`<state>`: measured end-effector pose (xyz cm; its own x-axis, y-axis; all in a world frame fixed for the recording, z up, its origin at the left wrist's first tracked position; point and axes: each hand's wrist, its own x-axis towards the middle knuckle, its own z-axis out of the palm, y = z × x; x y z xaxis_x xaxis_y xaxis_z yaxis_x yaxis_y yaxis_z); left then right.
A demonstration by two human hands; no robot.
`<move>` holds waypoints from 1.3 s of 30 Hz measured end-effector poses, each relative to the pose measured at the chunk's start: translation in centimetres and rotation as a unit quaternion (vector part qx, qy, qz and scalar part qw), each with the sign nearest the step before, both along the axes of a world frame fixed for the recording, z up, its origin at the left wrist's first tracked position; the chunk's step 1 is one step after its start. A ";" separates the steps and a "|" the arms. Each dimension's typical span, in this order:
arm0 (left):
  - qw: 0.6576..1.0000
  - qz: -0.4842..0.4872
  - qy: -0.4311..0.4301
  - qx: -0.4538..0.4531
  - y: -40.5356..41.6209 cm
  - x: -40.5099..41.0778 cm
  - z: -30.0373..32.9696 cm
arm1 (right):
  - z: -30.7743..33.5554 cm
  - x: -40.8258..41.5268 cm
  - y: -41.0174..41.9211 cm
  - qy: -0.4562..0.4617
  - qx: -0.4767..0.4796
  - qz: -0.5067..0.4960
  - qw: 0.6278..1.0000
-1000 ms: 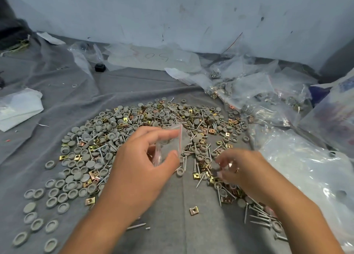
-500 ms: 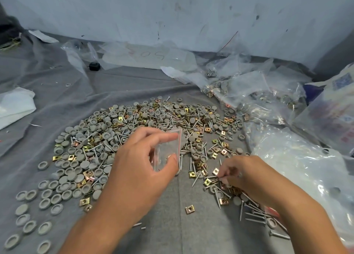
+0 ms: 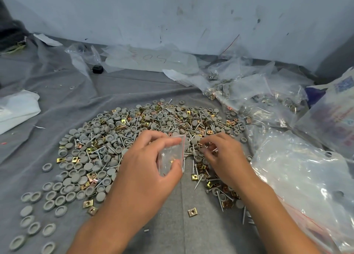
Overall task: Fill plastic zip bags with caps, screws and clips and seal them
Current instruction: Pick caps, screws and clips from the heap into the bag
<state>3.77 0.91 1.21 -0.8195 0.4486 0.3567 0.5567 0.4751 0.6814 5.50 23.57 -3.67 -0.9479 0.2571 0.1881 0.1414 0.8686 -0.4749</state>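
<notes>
Left hand (image 3: 151, 169) pinches a small zip bag (image 3: 171, 155) by its mouth, over the near edge of the pile (image 3: 145, 127) on the grey cloth (image 3: 201, 232). Right hand (image 3: 224, 154) pinches small parts, can't tell which, beside the opening. I'd keep the mouth wide and drop them straight in; filled bags (image 3: 258, 98) lie at the far right.

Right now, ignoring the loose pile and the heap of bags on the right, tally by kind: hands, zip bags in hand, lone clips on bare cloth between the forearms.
Hands: 2, left hand and right hand
Zip bag, held by the left hand: 1
Lone clip: 1
Total: 4
</notes>
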 end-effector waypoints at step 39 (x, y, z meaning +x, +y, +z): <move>0.999 -0.008 0.006 -0.032 0.0 0.0 -0.5 | 0.5 0.1 -2.4 -0.065 0.046 -0.014 0.997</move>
